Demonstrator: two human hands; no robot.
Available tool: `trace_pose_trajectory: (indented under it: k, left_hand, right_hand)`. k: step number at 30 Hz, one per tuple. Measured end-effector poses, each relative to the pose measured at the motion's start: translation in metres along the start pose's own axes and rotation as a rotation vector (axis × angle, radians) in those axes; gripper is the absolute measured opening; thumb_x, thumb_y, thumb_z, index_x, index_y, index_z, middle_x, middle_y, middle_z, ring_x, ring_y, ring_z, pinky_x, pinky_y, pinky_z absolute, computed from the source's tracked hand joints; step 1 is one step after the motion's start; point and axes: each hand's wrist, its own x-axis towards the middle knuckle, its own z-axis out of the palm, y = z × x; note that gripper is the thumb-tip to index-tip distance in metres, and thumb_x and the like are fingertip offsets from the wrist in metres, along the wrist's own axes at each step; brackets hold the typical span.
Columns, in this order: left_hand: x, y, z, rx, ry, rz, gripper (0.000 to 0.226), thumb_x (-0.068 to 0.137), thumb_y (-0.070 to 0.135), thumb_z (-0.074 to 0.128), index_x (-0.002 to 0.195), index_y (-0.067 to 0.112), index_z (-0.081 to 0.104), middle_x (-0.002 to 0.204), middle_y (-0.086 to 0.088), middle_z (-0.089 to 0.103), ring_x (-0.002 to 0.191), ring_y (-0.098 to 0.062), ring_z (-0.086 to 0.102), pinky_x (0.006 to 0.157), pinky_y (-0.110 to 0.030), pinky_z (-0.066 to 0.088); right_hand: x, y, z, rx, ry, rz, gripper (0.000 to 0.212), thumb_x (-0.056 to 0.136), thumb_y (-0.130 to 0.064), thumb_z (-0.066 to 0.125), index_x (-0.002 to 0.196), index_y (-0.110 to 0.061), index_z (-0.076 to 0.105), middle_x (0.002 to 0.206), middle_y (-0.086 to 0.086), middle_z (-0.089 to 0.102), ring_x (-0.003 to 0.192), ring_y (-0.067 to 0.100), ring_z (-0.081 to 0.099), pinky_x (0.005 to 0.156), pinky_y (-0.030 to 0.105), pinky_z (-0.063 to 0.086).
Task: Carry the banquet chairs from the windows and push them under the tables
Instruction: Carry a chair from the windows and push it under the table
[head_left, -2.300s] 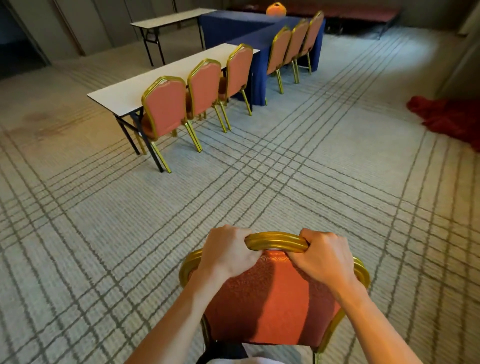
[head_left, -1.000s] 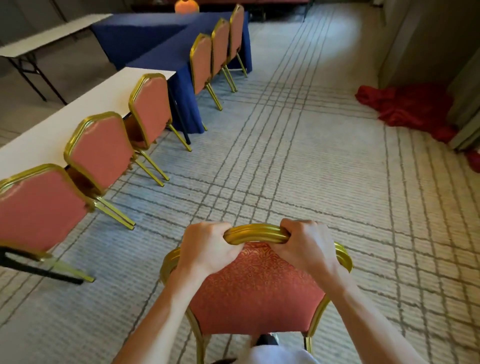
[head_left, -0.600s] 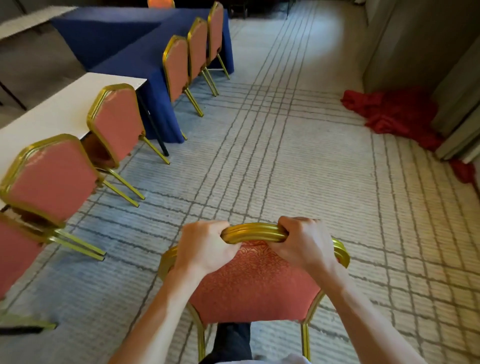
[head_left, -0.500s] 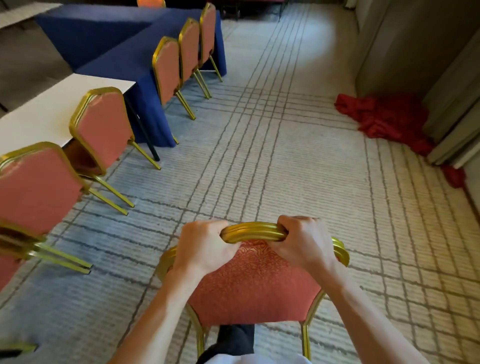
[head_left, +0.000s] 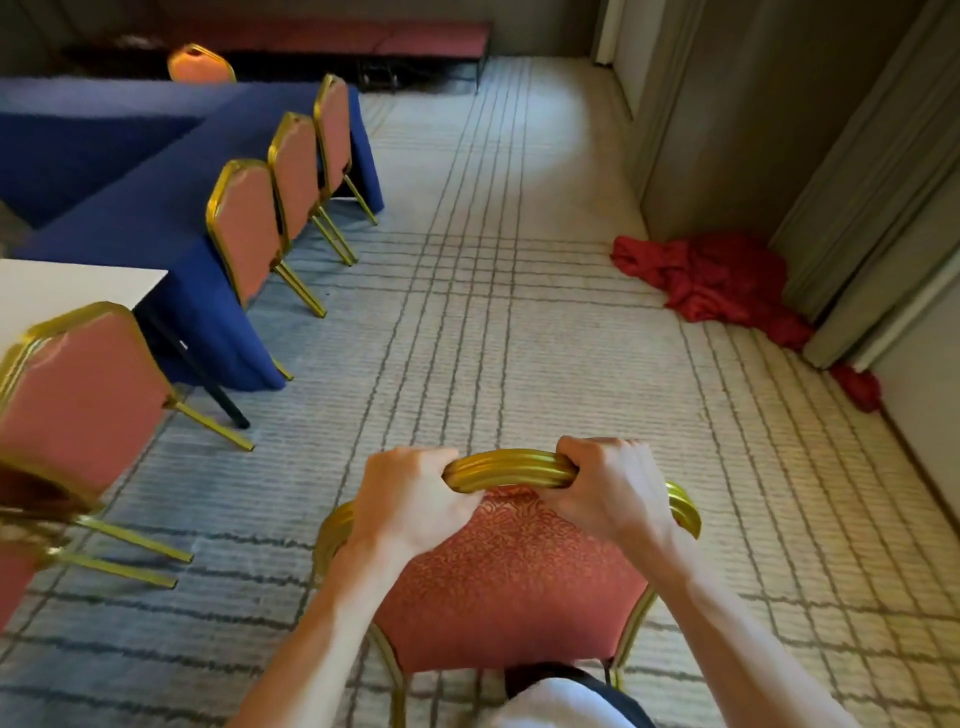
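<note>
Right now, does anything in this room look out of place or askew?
Yes: a crumpled red cloth lies heaped on the carpet against the right-hand wall. The chairs along the blue-draped table stand in line.

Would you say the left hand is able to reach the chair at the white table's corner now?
Probably not: the left hand grips the carried chair, and open carpet separates it from the corner chair.

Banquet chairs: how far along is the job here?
Done: three chairs sit pushed in at the blue table, another chair at the white table. In hand: left hand and right hand grip the carried chair by its top rail. Left: it is on open carpet, not yet under a table.
</note>
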Motion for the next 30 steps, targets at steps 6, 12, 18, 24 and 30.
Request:
trace_pose_trajectory:
  k: [6,12,18,24,30]
  left_hand:
    - [0.122,-0.039,0.055,0.036,-0.019,0.034,0.039,0.069,0.044,0.075,0.053,0.021,0.048,0.05,0.001,0.056,0.049,-0.02,0.052,0.051,-0.025,0.023]
    - [0.25,-0.072,0.111,0.072,-0.041,0.002,0.04,0.069,0.043,0.076,0.054,0.015,0.051,0.049,0.0,0.053,0.046,-0.019,0.05,0.049,-0.028,0.024]
    - [0.371,-0.101,0.139,0.058,-0.062,-0.027,0.042,0.067,0.041,0.078,0.051,0.018,0.046,0.048,-0.001,0.053,0.045,-0.021,0.05,0.046,-0.029,0.031]
    - [0.481,-0.161,0.191,0.012,-0.075,-0.059,0.042,0.07,0.043,0.075,0.052,0.017,0.048,0.045,0.007,0.047,0.043,-0.009,0.038,0.047,-0.026,0.025]
    - [0.612,-0.247,0.241,0.004,-0.099,-0.071,0.041,0.067,0.047,0.072,0.052,0.018,0.047,0.046,0.004,0.051,0.043,-0.014,0.047,0.05,-0.025,0.024]
  right_hand:
    - [0.116,0.052,0.055,0.028,0.025,-0.002,0.04,0.067,-0.056,0.063,0.06,-0.025,0.04,0.052,-0.004,0.056,0.051,0.027,0.058,0.05,0.03,0.042]
    - [0.24,0.112,0.1,0.047,0.001,0.016,0.042,0.067,-0.058,0.061,0.06,-0.025,0.037,0.053,-0.002,0.059,0.052,0.03,0.06,0.05,0.031,0.043]
    - [0.36,0.149,0.124,0.087,-0.026,0.028,0.041,0.068,-0.058,0.059,0.061,-0.024,0.037,0.054,-0.002,0.057,0.054,0.03,0.06,0.051,0.033,0.047]
    - [0.484,0.183,0.179,0.06,-0.056,0.019,0.04,0.068,-0.057,0.06,0.059,-0.024,0.039,0.05,-0.005,0.053,0.048,0.026,0.055,0.048,0.031,0.045]
    - [0.628,0.202,0.239,-0.019,-0.105,0.044,0.04,0.068,-0.06,0.059,0.061,-0.024,0.043,0.052,-0.005,0.056,0.051,0.025,0.057,0.052,0.03,0.045]
